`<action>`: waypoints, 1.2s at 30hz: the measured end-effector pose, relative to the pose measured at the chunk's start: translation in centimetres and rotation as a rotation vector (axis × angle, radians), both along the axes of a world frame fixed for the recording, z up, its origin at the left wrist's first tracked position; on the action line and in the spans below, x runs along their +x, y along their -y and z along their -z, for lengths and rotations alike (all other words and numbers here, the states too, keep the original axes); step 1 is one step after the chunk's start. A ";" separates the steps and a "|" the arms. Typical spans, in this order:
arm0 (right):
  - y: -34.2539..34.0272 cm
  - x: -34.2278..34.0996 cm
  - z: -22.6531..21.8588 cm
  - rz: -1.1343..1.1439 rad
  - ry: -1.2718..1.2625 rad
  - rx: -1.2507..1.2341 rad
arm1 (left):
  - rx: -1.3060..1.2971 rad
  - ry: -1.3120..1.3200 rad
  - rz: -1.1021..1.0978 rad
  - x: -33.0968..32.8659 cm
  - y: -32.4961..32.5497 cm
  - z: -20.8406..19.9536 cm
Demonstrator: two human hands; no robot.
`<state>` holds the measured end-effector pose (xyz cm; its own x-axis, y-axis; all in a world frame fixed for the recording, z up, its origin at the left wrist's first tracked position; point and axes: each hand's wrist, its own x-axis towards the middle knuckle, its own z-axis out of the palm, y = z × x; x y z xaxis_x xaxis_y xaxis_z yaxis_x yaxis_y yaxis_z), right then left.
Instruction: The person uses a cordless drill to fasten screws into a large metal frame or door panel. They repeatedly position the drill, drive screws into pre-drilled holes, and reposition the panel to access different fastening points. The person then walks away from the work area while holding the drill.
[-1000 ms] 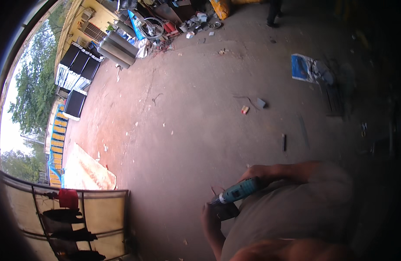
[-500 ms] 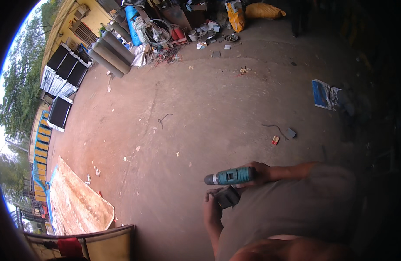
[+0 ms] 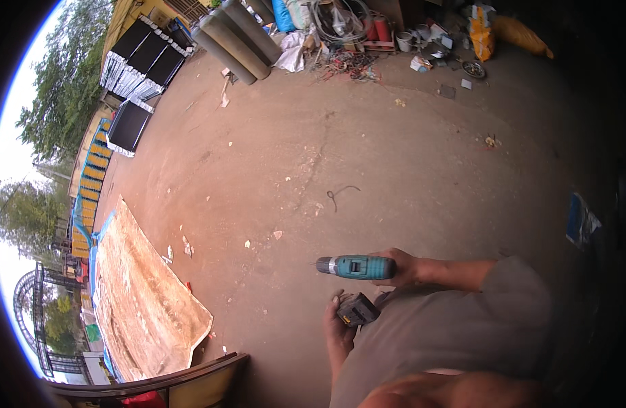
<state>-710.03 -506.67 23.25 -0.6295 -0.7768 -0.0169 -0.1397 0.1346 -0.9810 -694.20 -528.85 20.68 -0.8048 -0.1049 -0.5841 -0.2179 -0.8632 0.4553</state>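
Note:
A teal and black cordless drill [image 3: 357, 267] lies sideways in front of my body, its chuck pointing left. My right hand [image 3: 401, 266] is closed at its rear end; the grip itself is hidden. Just below the drill body, my left hand [image 3: 337, 325] holds a black battery pack [image 3: 358, 310], with fingers along its left side. Whether the pack is joined to the drill's handle cannot be seen.
A brown sheet [image 3: 146, 292] covers something at the left, beyond a dark-edged panel [image 3: 204, 384]. Grey cylinders [image 3: 235, 44], coiled hose [image 3: 340, 24] and yellow sacks [image 3: 483, 37] lie at the far side. A bent wire [image 3: 340, 196] is on the ground.
The view has swung left, so the ground and things on it sit further right. My hands still hold the drill and battery pack in nearly the same pose.

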 end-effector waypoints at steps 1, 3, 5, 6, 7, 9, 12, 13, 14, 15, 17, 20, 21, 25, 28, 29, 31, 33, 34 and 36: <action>4.0 -4.4 -1.5 -0.005 -0.108 -0.012 | -0.033 -0.044 0.029 -3.9 2.1 -1.3; 11.6 -12.6 -3.8 -0.008 -0.246 -0.023 | -0.073 -0.192 0.085 -11.5 6.2 -3.1; 18.2 -18.6 -4.7 0.004 -0.229 -0.032 | -0.066 -0.176 0.139 -18.6 10.5 -3.1; 21.5 -22.2 -4.7 -0.018 -0.231 -0.001 | -0.110 -0.182 0.137 -22.5 13.0 -2.6; 24.6 -25.7 -4.4 -0.040 -0.233 0.028 | -0.158 -0.187 0.132 -26.2 15.7 -1.8; 31.8 -32.5 -3.2 -0.042 -0.224 0.087 | -0.156 -0.195 0.198 -34.0 22.4 0.1; 41.7 -41.7 -2.9 -0.001 -0.201 0.165 | -0.273 -0.127 0.345 -45.5 33.3 1.2; 45.0 -44.5 -3.0 -0.025 -0.197 0.159 | -0.239 -0.103 0.358 -48.5 36.7 1.0; 47.7 -47.8 -3.6 -0.048 -0.203 0.175 | -0.199 -0.070 0.376 -52.3 39.5 0.6; 50.5 -51.4 -4.5 -0.067 -0.216 0.198 | -0.163 -0.041 0.393 -56.2 42.2 -0.1; 56.0 -58.0 -5.6 -0.137 -0.222 0.286 | -0.201 -0.022 0.335 -62.8 47.0 -1.1; 64.2 -67.3 -5.8 -0.240 -0.242 0.341 | -0.379 -0.037 0.308 -71.8 55.5 -1.5; 67.4 -70.4 -5.0 -0.270 -0.265 0.346 | -0.456 -0.052 0.320 -75.0 58.9 -1.0; 81.5 -84.9 -3.1 -0.405 -0.452 0.282 | -0.617 -0.203 0.098 -87.9 72.8 0.8; 93.2 -95.9 -4.5 -0.542 -0.639 0.195 | -0.642 -0.266 -0.091 -97.3 82.1 0.0; 96.9 -98.6 -5.4 -0.594 -0.659 0.186 | -0.650 -0.270 -0.154 -99.9 85.0 -0.8; 103.8 -105.0 -7.8 -0.682 -0.712 0.156 | -0.640 -0.289 -0.281 -106.3 90.6 -2.5; 110.0 -110.8 -9.4 -0.729 -0.863 0.096 | -0.644 -0.309 -0.405 -112.0 95.7 -3.6; 113.4 -113.9 -9.5 -0.705 -0.836 0.031 | -0.643 -0.318 -0.465 -115.4 98.7 -3.6; 120.3 -120.5 -9.1 -0.716 -0.754 -0.055 | -0.662 -0.343 -0.557 -122.1 105.0 -3.2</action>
